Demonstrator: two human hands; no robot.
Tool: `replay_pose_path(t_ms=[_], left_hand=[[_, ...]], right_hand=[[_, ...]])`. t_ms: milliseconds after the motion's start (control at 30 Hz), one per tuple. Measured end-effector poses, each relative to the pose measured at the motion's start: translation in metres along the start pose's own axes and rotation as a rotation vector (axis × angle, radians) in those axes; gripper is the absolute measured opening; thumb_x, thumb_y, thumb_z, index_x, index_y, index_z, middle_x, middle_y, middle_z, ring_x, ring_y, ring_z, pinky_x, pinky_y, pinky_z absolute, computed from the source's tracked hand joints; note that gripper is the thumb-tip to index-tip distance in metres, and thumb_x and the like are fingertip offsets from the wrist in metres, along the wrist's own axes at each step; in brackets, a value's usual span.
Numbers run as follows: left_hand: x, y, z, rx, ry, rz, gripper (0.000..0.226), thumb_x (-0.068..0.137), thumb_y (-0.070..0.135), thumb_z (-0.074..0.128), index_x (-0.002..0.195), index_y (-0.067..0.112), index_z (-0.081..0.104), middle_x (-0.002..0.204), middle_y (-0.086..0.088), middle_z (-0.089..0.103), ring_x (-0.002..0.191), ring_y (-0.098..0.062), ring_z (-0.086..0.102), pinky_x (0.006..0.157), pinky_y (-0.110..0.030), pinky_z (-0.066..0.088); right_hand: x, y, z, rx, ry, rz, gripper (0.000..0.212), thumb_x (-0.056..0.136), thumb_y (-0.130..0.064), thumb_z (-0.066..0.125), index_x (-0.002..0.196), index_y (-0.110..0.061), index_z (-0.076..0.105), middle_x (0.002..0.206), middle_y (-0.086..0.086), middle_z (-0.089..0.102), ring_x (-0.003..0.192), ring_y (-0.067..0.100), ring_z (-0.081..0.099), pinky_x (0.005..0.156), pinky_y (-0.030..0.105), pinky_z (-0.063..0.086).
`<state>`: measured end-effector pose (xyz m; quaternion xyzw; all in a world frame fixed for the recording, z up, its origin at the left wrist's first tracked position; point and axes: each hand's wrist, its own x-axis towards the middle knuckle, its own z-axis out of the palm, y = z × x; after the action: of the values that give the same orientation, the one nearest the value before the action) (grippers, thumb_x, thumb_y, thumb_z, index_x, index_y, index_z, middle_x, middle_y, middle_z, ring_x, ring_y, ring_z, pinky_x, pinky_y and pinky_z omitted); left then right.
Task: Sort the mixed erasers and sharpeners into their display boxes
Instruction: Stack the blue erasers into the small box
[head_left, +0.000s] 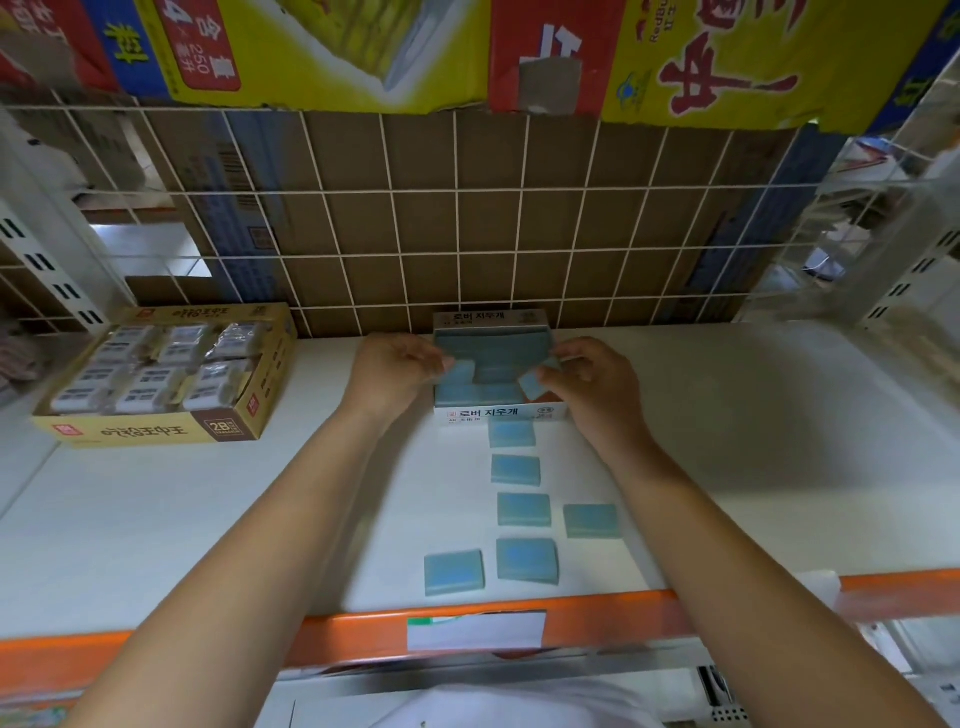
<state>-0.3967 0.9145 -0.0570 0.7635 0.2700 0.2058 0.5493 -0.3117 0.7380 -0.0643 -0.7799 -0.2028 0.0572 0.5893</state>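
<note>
Orange shelf edge (363, 631), white shelf (208, 519), left hand (387, 376) and right hand (592, 387) each grip pinching blue eraser

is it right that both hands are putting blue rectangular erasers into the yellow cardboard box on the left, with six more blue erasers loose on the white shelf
Not quite. The head view shows the left hand and right hand each pinching a blue rectangular eraser over the white display box at the back centre, not the yellow cardboard box, which holds wrapped white erasers. Six blue erasers do lie loose on the white shelf.
</note>
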Motion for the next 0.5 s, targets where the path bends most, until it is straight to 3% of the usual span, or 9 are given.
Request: replay_pose_path(t_ms=[100,167,233,400,500], left_hand=[[0.005,-0.007,0.002,0.088,-0.006,0.037,0.003,0.079,0.009,0.07,0.081,0.007,0.07,0.078,-0.003,0.065,0.077,-0.014,0.059,0.074,-0.02,0.045],[0.007,-0.008,0.002,0.175,-0.016,0.074,0.007,0.082,0.011,0.067,0.086,0.006,0.07,0.082,-0.003,0.064,0.075,-0.01,0.056,0.063,-0.005,0.039],[0.009,-0.007,0.002,0.24,-0.023,0.11,0.009,0.083,0.011,0.066,0.089,0.004,0.07,0.081,-0.002,0.063,0.073,-0.008,0.053,0.055,0.0,0.033],[0.016,-0.007,0.001,0.329,-0.091,0.142,0.018,0.082,0.012,0.067,0.1,0.008,0.066,0.07,-0.002,0.055,0.067,-0.012,0.049,0.057,-0.011,0.034],[0.017,-0.004,0.002,0.37,-0.141,0.129,0.005,0.084,0.013,0.066,0.085,0.009,0.064,0.068,0.002,0.054,0.07,-0.013,0.048,0.057,-0.017,0.033]], right_hand=[[0.0,0.007,0.003,-0.053,0.038,0.008,0.016,0.076,-0.013,0.071,0.077,-0.018,0.055,0.076,0.004,0.061,0.068,0.015,0.056,0.057,0.013,0.038],[-0.001,0.01,0.003,-0.075,0.049,-0.004,0.017,0.075,-0.013,0.072,0.076,-0.014,0.054,0.07,0.003,0.055,0.06,0.011,0.047,0.051,0.01,0.032],[0.0,0.01,0.004,-0.111,0.052,-0.022,0.018,0.075,-0.014,0.073,0.079,-0.011,0.055,0.072,0.001,0.052,0.06,0.008,0.044,0.052,0.008,0.032],[0.006,0.014,0.001,-0.255,0.0,0.037,0.016,0.082,-0.023,0.067,0.081,-0.013,0.054,0.078,-0.001,0.051,0.066,0.008,0.047,0.05,0.007,0.032],[0.003,0.017,0.001,-0.177,-0.005,0.052,0.017,0.082,-0.024,0.067,0.079,-0.015,0.053,0.069,-0.006,0.052,0.063,0.007,0.048,0.049,0.007,0.033]])
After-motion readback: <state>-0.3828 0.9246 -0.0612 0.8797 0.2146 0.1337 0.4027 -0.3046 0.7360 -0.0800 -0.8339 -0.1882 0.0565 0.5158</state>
